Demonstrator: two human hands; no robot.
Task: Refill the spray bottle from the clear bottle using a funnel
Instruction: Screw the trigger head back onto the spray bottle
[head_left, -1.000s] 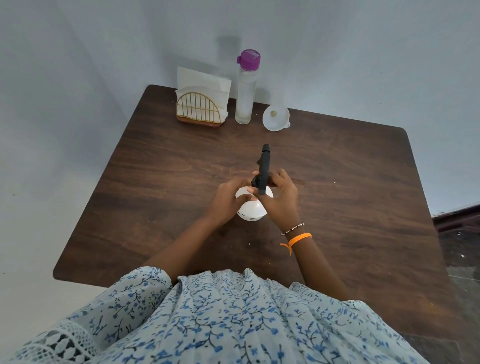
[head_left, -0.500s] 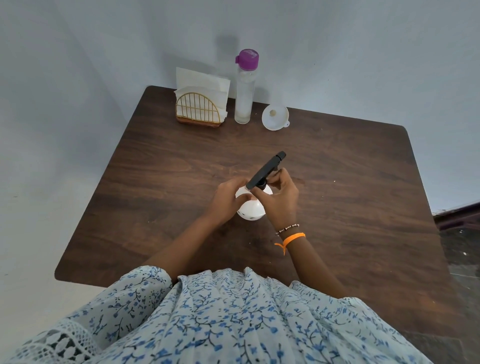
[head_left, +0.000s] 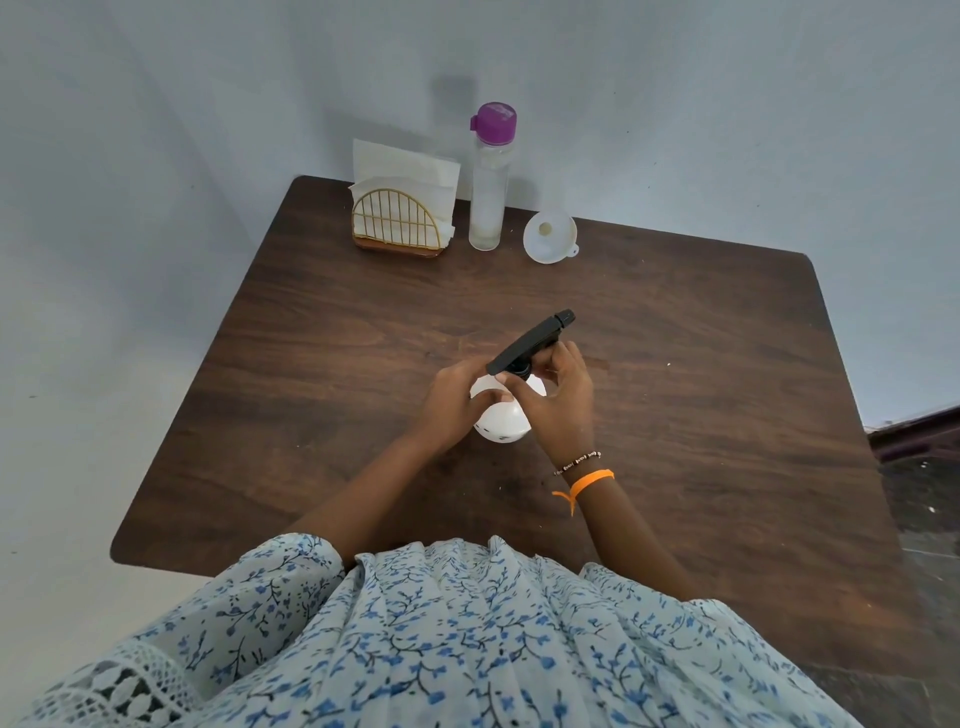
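A white round spray bottle (head_left: 501, 422) stands on the middle of the dark wooden table (head_left: 701, 415). Its black spray head (head_left: 532, 342) points away and to the right. My left hand (head_left: 453, 397) grips the bottle's body from the left. My right hand (head_left: 558, 402) has its fingers curled round the base of the spray head at the neck. At the table's far edge stands the clear bottle (head_left: 488, 192) with a purple cap, upright and capped. A white funnel (head_left: 549, 237) lies just right of it.
A gold wire napkin holder (head_left: 397, 228) with white napkins sits at the far edge, left of the clear bottle. A pale wall runs behind and to the left of the table. A dark floor shows at the right.
The black spray head has turned clockwise, from pointing straight away to pointing away and to the right. My right hand turned with it; my left hand stayed on the bottle.
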